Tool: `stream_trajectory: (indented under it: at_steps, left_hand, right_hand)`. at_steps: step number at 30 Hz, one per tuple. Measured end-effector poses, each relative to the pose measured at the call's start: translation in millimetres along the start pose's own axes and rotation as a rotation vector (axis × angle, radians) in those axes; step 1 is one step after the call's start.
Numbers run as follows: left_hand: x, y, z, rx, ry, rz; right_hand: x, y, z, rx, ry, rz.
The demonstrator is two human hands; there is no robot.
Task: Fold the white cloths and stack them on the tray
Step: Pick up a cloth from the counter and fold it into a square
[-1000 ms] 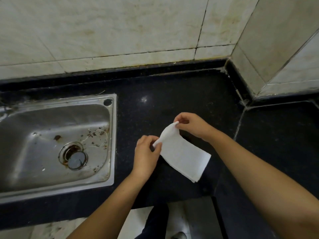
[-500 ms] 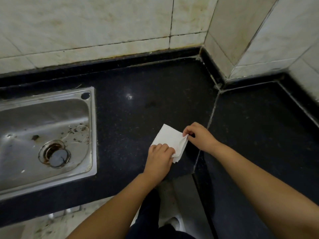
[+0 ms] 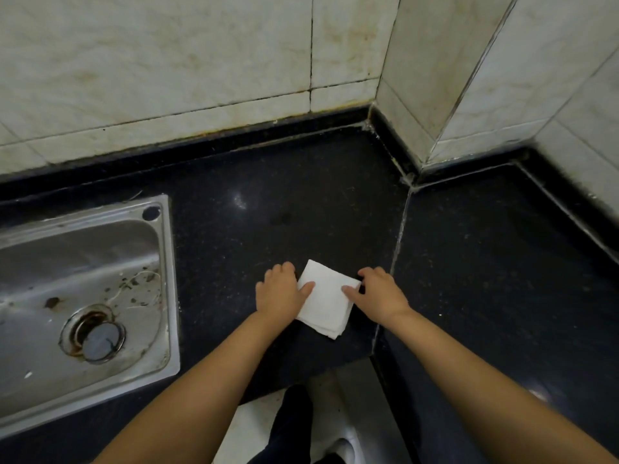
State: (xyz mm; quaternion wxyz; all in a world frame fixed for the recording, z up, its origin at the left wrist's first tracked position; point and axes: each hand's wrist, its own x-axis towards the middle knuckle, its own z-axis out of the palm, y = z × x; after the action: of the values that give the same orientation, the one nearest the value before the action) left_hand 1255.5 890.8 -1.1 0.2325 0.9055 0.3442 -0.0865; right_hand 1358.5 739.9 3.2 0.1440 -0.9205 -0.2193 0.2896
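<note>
Near the front edge of the black table (image 3: pixel 301 195), just left of its seam, I see the folded white cloth (image 3: pixel 326 301) lying flat. My left hand (image 3: pixel 279 293) rests its thumb on the cloth's left edge; my right hand (image 3: pixel 380 294) presses its thumb on the right edge, fingers loosely curled. Well to the left sits the steel sink (image 3: pixel 167 279).

Both forearms extended forward. My left hand (image 3: pixel 279 293) and right hand (image 3: pixel 380 293) lie palm-down, thumbs angled inward, fingers (image 3: pixel 284 268) bent downward.
</note>
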Motion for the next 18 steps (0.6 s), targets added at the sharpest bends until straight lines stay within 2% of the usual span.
stream_trajectory:
  at_steps: [3,8,14,18]
  left_hand:
    - [7,6,8,0.032,-0.058,-0.004]
    - [6,1,10,-0.324,-0.033,0.061]
    - [-11,-3,-6,-0.836,-0.123,-0.023]
    - [-30,7,-7,-1.041,-0.127,-0.125]
  right_hand:
    - [0,-7,7,-0.043,0.029,-0.015]
    - [4,-9,12,0.018,0.052,-0.004]
    - [-9,-5,4,0.711,0.072,0.082]
    - [-28,-2,1,1.298,-0.032,0.223]
